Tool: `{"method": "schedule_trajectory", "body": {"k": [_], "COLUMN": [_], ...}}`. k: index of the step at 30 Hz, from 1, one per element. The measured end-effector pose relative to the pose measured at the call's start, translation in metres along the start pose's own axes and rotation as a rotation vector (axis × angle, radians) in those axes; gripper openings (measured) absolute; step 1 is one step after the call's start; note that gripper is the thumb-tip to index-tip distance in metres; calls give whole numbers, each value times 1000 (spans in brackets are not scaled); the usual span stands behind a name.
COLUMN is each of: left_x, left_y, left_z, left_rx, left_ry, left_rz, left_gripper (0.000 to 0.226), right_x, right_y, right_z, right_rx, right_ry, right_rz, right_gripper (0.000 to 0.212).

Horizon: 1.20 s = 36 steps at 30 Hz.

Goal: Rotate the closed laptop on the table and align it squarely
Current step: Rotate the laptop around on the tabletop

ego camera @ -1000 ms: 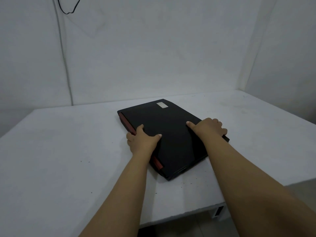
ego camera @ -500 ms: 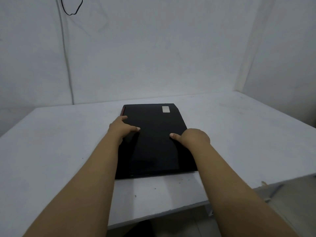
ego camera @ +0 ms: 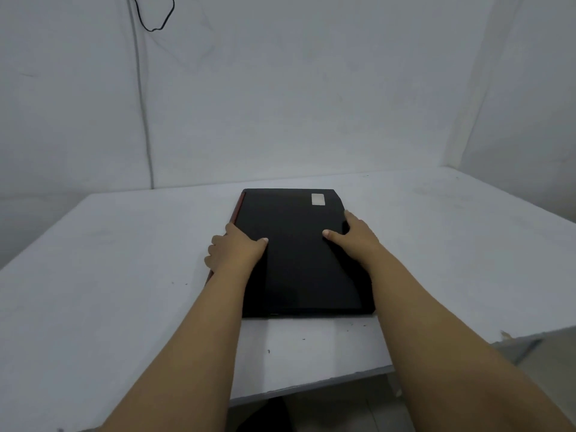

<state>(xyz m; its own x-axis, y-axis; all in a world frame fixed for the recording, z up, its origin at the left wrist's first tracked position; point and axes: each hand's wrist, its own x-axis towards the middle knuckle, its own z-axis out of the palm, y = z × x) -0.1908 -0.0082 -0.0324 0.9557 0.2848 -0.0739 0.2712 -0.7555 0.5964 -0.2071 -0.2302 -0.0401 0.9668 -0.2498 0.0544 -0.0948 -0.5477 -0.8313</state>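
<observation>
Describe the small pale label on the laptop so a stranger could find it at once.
Start at the white table set in the corner of the room, where a closed black laptop lies between the left hand and the right hand. On its lid, near the far right corner, sits the label: a small pale rectangle, the only light mark on that dark surface.

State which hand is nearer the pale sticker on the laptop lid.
Right. The right hand grips the lid's right edge just below the sticker; the left hand holds the far-side left edge.

Black cable (ego camera: 156,23) on white wall (ego camera: 296,88).
</observation>
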Motion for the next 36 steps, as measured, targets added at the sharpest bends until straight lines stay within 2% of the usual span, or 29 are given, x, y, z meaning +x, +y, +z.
{"method": "schedule_trajectory", "body": {"k": [3, 7, 11, 15, 21, 25, 28, 29, 32, 36], "left_x": [3, 8, 17, 34, 63, 70, 64, 62, 58, 65], "left_y": [2, 2, -1, -4, -7, -10, -12, -12, -9, 1], "left_z": [1, 0, -4, -14, -32, -31, -21, -18, -13, -9], "left_rx": [9, -75, -75, -54, -51, 78, 217, 240, 265, 254], "left_ry": [-15, -8, -18, -67, -224, -180, -77, -48, 26, 45], "left_rz": [16, 27, 55, 81, 115, 128, 138, 131, 85, 18], "left_gripper": [82, 81, 80, 81, 88, 87, 86, 86, 85, 78], "right_x": [0, 1, -6, -24, -52, -53, -36, -25, 13, 61], "right_y": [9, 13, 12, 0, -25, -38, -48, -52, -60, -62], "right_z": [-3, -4, 5, 30, 78, 92, 85, 82, 75, 67], "right_rx": [238, 384, 429, 479, 438, 211, -307, -407, -516, -639], "right_ry": [-37, -6, 45, 183, 352, 321, 149, 95, 11, -47], "right_rz": [69, 132, 184, 201, 230, 229, 130, 117, 108, 97], "right_gripper": [68, 65, 65, 67, 63, 59, 51, 50, 50, 58]}}
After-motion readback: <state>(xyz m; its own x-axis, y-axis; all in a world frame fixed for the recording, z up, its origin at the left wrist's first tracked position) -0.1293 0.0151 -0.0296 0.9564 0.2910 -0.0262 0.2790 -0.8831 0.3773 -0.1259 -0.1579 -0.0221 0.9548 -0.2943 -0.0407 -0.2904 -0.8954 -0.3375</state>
